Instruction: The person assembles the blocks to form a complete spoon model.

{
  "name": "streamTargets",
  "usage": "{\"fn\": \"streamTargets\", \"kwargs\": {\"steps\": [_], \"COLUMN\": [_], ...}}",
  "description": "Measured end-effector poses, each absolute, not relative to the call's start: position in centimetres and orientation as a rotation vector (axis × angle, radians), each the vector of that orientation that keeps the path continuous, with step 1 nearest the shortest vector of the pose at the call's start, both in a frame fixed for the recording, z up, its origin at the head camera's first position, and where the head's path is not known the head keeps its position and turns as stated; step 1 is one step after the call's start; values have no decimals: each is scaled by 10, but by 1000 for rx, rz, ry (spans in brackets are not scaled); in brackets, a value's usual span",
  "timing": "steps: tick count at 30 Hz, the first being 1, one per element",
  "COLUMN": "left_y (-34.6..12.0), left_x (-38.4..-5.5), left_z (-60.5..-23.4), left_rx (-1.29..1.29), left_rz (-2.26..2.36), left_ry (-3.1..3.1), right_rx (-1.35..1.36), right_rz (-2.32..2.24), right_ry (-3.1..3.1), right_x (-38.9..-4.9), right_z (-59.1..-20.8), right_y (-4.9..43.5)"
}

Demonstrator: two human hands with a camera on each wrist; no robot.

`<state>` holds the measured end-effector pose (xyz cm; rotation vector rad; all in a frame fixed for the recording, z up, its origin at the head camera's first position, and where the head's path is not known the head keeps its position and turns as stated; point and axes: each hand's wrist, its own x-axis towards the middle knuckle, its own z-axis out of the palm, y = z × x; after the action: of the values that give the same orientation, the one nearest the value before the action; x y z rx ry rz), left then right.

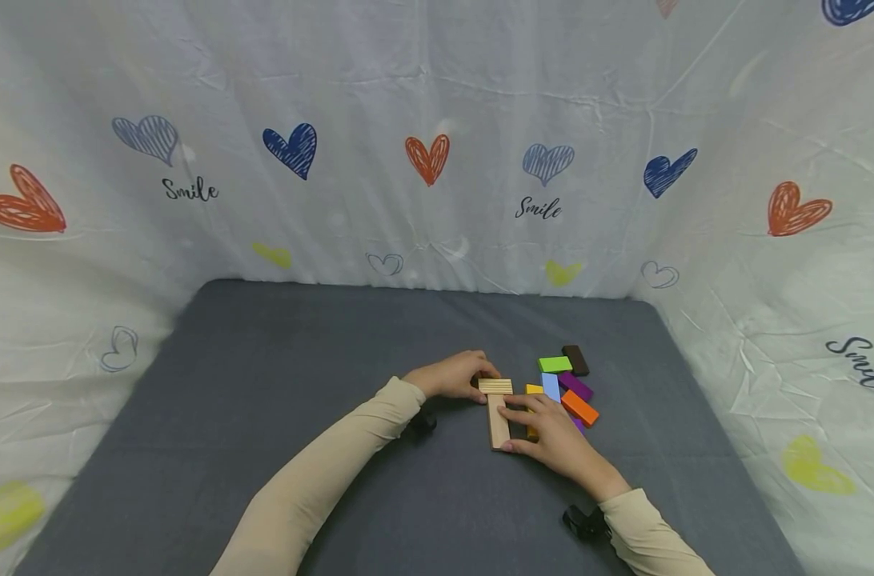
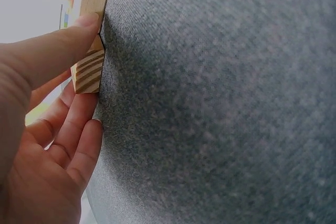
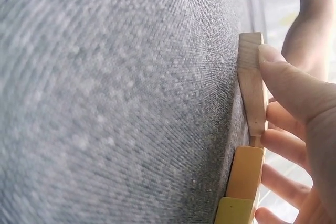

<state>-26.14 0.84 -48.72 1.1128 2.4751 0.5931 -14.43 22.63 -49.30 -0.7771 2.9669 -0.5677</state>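
Note:
Two bare wooden blocks lie on the grey cloth in a T. Across the far end sits the block with the striped grain [image 1: 495, 386]; the plain block [image 1: 498, 422] runs from it toward me. My left hand [image 1: 455, 374] pinches the left end of the striped block between thumb and fingers. In the left wrist view, its dark-striped end [image 2: 90, 72] shows between them. My right hand [image 1: 558, 438] holds the plain block, thumb at the near end and fingers along the right side. Its near end [image 3: 251, 51] shows in the right wrist view.
Just right of the wooden blocks lie several painted ones: yellow [image 1: 534, 389], light blue [image 1: 550, 387], green [image 1: 555, 365], dark brown [image 1: 575, 360], purple [image 1: 576, 386] and orange [image 1: 579, 408]. My right hand partly covers this group. A white curtain [image 1: 365, 216] stands behind the table.

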Motion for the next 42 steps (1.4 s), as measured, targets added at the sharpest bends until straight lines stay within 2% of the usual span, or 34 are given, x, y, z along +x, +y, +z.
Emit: {"fn": "streamTargets", "kwargs": {"steps": [26,42], "left_y": [1,-42], "left_x": [-255,-190], "left_z": [-489,-487], "left_rx": [1124,1528], "left_rz": [600,234], "left_ry": [2507,2647], "right_rx": [-800,-918], "right_rz": [-538,-421], "right_ry": [2987,3075], "right_x": [-144,-144], "right_z": [-496,-494], "right_y": [227,228]}}
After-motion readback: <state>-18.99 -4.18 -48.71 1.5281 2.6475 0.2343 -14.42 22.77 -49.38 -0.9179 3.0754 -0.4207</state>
